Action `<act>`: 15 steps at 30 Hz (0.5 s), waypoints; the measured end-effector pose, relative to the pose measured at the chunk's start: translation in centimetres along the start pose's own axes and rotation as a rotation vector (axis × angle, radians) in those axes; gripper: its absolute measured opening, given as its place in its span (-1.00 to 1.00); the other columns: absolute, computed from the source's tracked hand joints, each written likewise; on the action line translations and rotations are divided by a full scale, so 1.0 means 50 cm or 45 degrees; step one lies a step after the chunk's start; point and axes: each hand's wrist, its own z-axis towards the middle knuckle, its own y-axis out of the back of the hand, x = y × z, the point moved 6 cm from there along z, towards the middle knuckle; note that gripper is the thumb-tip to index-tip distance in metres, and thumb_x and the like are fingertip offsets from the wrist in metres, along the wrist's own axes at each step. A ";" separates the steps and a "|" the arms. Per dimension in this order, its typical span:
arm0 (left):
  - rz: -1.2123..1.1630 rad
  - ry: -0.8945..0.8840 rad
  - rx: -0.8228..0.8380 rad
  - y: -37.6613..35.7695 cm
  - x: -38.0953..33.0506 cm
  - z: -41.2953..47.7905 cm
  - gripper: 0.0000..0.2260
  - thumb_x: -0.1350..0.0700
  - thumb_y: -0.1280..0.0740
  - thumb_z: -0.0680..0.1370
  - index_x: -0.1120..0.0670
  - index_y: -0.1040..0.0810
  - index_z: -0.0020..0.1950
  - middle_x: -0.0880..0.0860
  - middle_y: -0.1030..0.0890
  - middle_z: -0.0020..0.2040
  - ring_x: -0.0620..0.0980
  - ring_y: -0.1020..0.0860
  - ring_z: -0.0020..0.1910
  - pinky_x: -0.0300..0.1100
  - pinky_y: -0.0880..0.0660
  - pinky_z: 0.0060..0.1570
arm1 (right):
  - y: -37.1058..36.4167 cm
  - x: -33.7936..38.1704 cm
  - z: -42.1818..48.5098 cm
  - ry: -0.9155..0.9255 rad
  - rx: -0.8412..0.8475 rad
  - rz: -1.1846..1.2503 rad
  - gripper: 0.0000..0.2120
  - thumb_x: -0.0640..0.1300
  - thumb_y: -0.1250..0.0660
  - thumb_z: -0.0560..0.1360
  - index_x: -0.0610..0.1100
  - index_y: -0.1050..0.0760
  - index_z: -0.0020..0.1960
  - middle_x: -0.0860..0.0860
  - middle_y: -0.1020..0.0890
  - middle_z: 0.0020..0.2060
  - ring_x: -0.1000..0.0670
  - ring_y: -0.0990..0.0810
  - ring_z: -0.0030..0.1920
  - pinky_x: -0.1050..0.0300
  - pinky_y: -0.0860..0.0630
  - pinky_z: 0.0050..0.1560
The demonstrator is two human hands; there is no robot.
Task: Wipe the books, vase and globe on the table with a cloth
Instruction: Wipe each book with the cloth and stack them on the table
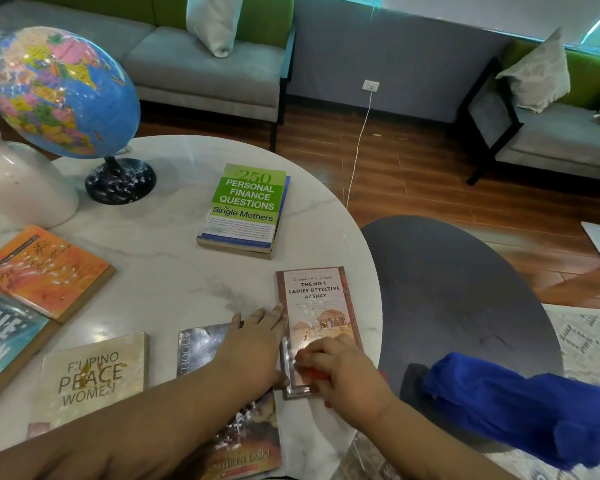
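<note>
The table [174,271] has a polished, marble-look top, white with grey veins, throwing soft glare. The globe [56,88] is glossy and plastic-looking, its black base [120,181] shiny and speckled. The vase [21,181] looks like smooth white ceramic with a dull sheen. The paper covers of the green book [246,206], brown book [317,303] and orange book [45,271] are glossy and reflective. A red cloth [314,375] is bunched under the right hand [343,370], its texture mostly hidden. The blue cloth [520,407] looks soft, fuzzy and matt. The dark side table [458,292] is matt. The floor [413,174] is varnished wood.
</note>
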 end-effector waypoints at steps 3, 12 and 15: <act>0.002 -0.006 -0.006 0.001 0.001 -0.001 -0.09 -0.21 -0.37 0.46 0.02 0.13 0.59 -0.03 0.13 0.59 0.02 0.06 0.56 0.12 0.07 0.51 | 0.007 -0.007 0.004 0.038 0.052 0.027 -0.69 -0.12 -0.32 0.53 0.13 -0.57 0.23 0.21 -0.53 0.20 0.05 -0.38 0.16 0.23 -0.35 0.24; -0.028 -0.013 -0.002 -0.001 0.002 0.001 -0.09 -0.22 -0.37 0.45 0.02 0.10 0.59 -0.04 0.13 0.59 0.01 0.07 0.56 0.11 0.07 0.51 | 0.000 0.001 0.015 0.080 0.050 0.042 -0.69 -0.14 -0.32 0.52 0.09 -0.59 0.22 0.17 -0.56 0.17 0.01 -0.40 0.13 0.29 -0.28 0.20; -0.036 -0.015 -0.012 -0.003 0.003 0.000 -0.09 -0.22 -0.38 0.44 0.02 0.10 0.58 -0.04 0.15 0.59 0.01 0.07 0.56 0.12 0.07 0.50 | 0.007 0.004 0.026 0.045 -0.058 0.049 -0.74 -0.11 -0.32 0.52 0.07 -0.61 0.18 0.14 -0.59 0.14 -0.02 -0.44 0.10 0.21 -0.37 0.21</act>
